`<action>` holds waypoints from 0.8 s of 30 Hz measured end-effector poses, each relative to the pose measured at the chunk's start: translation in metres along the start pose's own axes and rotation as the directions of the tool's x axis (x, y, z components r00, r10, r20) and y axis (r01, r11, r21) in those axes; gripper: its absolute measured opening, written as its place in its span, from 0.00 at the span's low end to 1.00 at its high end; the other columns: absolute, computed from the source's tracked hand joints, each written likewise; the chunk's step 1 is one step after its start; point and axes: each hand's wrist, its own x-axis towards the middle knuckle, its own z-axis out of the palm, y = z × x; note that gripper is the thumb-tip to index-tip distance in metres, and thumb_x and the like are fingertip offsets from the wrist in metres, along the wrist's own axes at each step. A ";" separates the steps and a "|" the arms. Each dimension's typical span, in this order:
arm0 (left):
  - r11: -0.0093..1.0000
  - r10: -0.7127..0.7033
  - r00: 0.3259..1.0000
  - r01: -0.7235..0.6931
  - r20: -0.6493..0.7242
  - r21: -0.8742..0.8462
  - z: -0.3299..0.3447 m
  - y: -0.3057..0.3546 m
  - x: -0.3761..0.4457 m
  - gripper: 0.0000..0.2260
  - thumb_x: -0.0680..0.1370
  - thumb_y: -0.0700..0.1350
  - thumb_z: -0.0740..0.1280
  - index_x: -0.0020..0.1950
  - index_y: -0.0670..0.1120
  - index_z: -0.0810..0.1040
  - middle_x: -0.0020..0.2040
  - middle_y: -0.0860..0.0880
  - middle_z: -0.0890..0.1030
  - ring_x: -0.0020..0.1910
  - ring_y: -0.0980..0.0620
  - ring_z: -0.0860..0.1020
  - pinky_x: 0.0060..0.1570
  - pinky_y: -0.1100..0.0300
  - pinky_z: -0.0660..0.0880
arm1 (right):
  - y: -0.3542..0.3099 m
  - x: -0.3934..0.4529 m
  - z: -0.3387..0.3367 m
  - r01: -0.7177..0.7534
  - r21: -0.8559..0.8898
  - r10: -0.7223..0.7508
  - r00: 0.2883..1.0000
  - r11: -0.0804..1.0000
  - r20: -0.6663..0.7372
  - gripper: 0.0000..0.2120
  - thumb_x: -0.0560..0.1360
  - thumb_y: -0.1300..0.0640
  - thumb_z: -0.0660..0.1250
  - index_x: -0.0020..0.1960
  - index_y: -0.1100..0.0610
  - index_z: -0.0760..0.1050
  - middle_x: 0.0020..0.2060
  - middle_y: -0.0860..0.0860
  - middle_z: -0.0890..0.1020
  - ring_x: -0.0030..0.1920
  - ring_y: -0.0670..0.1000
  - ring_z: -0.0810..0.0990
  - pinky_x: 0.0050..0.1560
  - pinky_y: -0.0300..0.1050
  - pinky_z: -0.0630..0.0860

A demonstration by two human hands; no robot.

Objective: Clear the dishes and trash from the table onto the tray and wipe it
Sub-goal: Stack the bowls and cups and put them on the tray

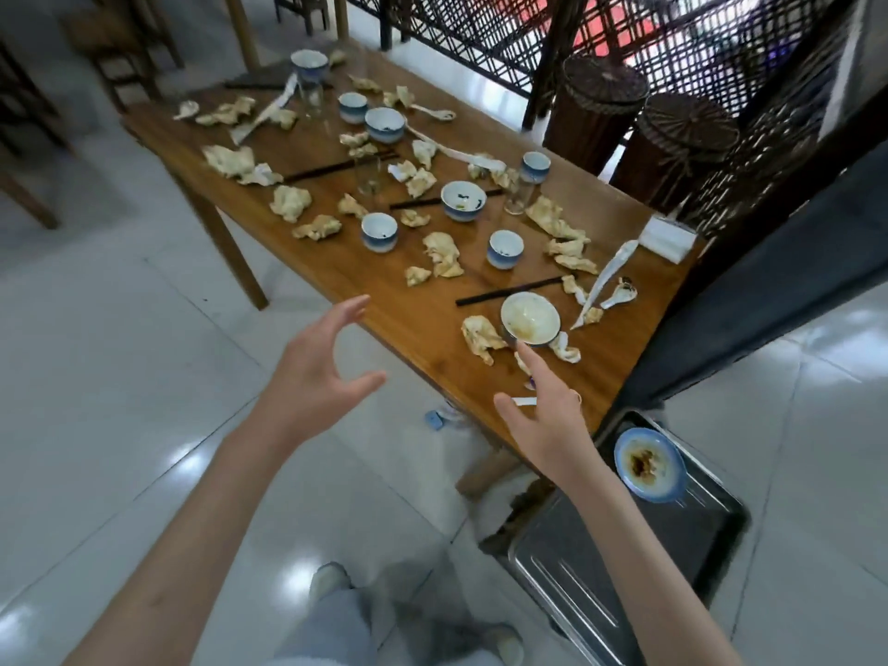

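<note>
Head view: right hand (552, 420) reaching, fingers spread and empty, forefinger nearly at rim of near bowl (530, 318) by table (423, 324) edge; left hand (319, 377) hovering open, off the table. Risk: tipping the tilted bowl, spilling residue, snagging crumpled napkins (482, 337). Chopsticks (508, 290) just behind, long axis running left-right. Tray (624, 584) below right, one bowl aboard.

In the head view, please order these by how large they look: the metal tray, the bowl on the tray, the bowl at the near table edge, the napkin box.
1. metal tray
2. and 3. bowl on the tray and bowl at the near table edge: too alike to rank, distances differ
4. napkin box, though farthest away
</note>
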 end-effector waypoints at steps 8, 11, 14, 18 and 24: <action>0.998 0.040 0.998 -0.038 -0.044 0.056 -0.113 -0.065 0.061 0.35 0.68 0.47 0.76 0.72 0.53 0.64 0.66 0.54 0.73 0.64 0.54 0.70 0.58 0.63 0.64 | -0.088 0.071 0.063 -0.043 -0.010 0.042 0.998 0.999 -0.051 0.32 0.76 0.50 0.65 0.75 0.47 0.54 0.72 0.46 0.63 0.71 0.49 0.61 0.67 0.46 0.63; 0.997 0.055 0.998 -0.053 -0.037 0.054 -0.136 -0.085 0.094 0.35 0.68 0.47 0.76 0.72 0.52 0.64 0.67 0.52 0.72 0.66 0.53 0.70 0.60 0.63 0.63 | -0.112 0.108 0.081 -0.039 -0.030 0.038 0.998 0.999 -0.051 0.32 0.76 0.49 0.65 0.75 0.47 0.54 0.72 0.46 0.64 0.71 0.49 0.63 0.65 0.45 0.64; 0.995 0.072 0.996 -0.068 -0.052 0.074 -0.154 -0.106 0.135 0.35 0.68 0.47 0.76 0.72 0.51 0.64 0.67 0.51 0.72 0.65 0.51 0.71 0.60 0.62 0.63 | -0.131 0.156 0.096 -0.020 -0.048 0.017 0.998 0.999 -0.066 0.31 0.76 0.50 0.65 0.74 0.47 0.55 0.71 0.45 0.65 0.70 0.48 0.63 0.60 0.38 0.62; 0.993 0.088 0.995 -0.084 -0.052 0.080 -0.174 -0.132 0.202 0.34 0.69 0.47 0.75 0.72 0.50 0.64 0.67 0.51 0.73 0.62 0.50 0.74 0.60 0.60 0.66 | -0.154 0.231 0.113 0.024 -0.040 -0.027 0.998 0.999 -0.060 0.31 0.75 0.50 0.66 0.74 0.47 0.56 0.70 0.45 0.66 0.69 0.47 0.63 0.60 0.37 0.60; 0.995 0.047 0.995 -0.039 -0.091 0.092 -0.208 -0.175 0.340 0.34 0.68 0.49 0.76 0.71 0.54 0.65 0.66 0.53 0.73 0.64 0.53 0.71 0.59 0.61 0.67 | -0.191 0.375 0.126 0.037 -0.054 -0.040 0.998 0.998 -0.048 0.31 0.76 0.49 0.64 0.75 0.45 0.53 0.72 0.45 0.64 0.68 0.48 0.65 0.62 0.43 0.67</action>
